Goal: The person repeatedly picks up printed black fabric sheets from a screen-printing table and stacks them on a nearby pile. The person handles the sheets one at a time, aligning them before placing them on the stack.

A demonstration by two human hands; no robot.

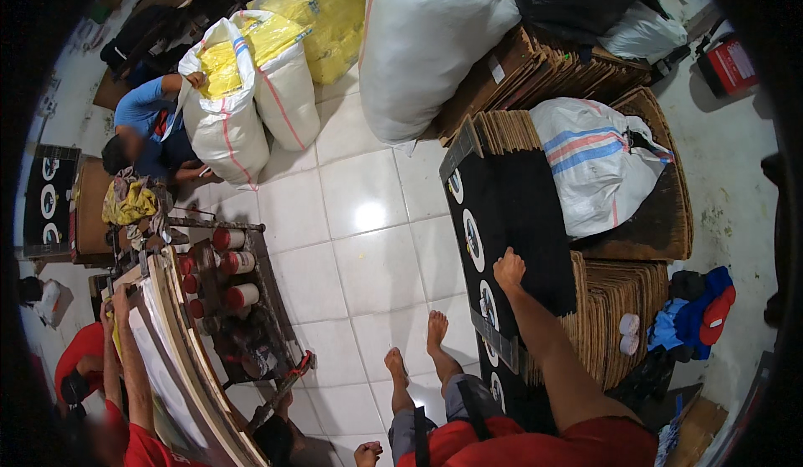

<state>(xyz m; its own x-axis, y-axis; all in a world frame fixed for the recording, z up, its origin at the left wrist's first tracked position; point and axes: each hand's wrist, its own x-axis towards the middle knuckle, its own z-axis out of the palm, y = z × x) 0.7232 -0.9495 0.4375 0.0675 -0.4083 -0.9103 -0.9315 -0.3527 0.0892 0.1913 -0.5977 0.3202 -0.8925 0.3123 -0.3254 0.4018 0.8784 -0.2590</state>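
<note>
Black cloth (529, 207) with a row of white oval prints (473, 243) covers stacked brown boards on my right. My right hand (508, 269) is over this cloth, fingers curled and seemingly touching it; whether a fold is pinched cannot be made out. A grey translucent strip (495, 340) crosses the cloth nearer to me. Low in the picture, beside my leg, my left hand (368, 454) hangs with fingers curled in. What it holds, if anything, is too small to tell.
Brown boards (623, 308) and a tied white sack (598, 161) stand at right. A rack (263, 300) with red-and-white tubs (241, 296) is at left. One person in blue (146, 120) crouches by white sacks (224, 136); another in red grips frames (180, 341). White floor tiles (360, 203) lie between.
</note>
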